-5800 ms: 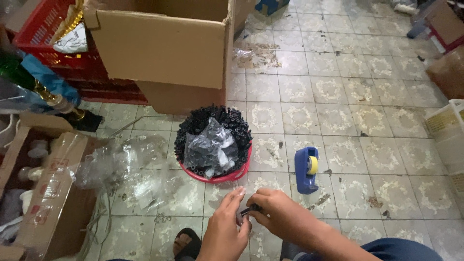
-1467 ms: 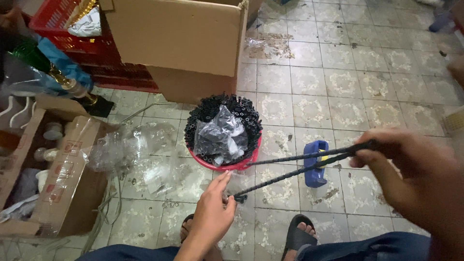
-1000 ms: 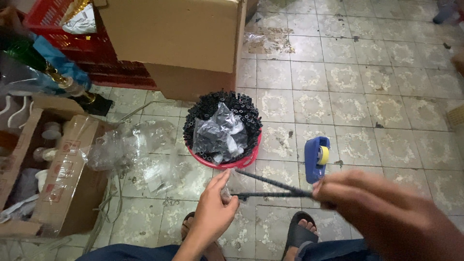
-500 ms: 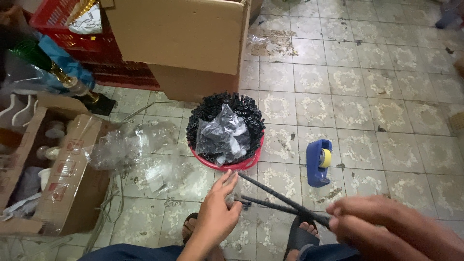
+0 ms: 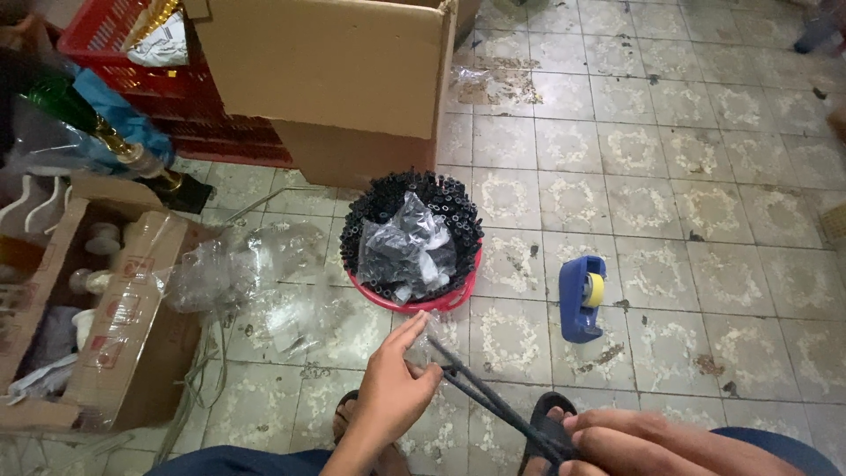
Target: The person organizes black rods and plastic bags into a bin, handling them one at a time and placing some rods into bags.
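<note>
My left hand (image 5: 395, 388) pinches the near end of two thin black tubes (image 5: 493, 404) together with a scrap of clear plastic (image 5: 427, 339). The tubes slant down to the right into my right hand (image 5: 656, 445), which grips their other end at the bottom edge of the view. Just beyond my hands stands a red basket (image 5: 445, 302) packed with upright black tubes (image 5: 370, 211), with a crumpled clear plastic bag (image 5: 405, 251) lying on top of them.
A blue tape dispenser (image 5: 582, 298) lies on the tiled floor to the right. A large cardboard box (image 5: 326, 79) and a red crate (image 5: 97, 35) stand behind the basket. An open carton (image 5: 115, 326) and loose clear plastic (image 5: 247, 273) are at left. My sandalled feet (image 5: 548, 427) are below.
My right hand has drawn in from far right towards my body, sliding along the black tubes. The left hand has kept its pinch on their near end and risen slightly.
</note>
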